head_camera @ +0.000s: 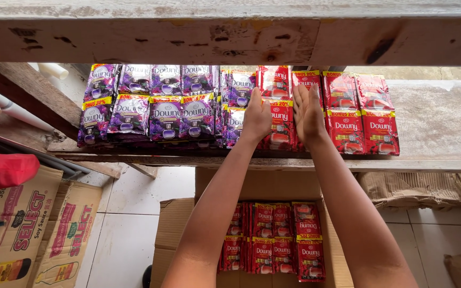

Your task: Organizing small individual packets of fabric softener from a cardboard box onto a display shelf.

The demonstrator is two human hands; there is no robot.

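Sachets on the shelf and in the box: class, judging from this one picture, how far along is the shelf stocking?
Done: purple sachets fill the shelf's left part, and red sachets lie at the right. In hand: the left hand and right hand press flat on a red stack between them. Left: more red sachets in the open box below.

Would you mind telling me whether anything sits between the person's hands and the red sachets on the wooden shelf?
Nothing visible does. The left hand and right hand already rest flat on the red sachets on the wooden shelf, between the purple sachets and more red sachets.
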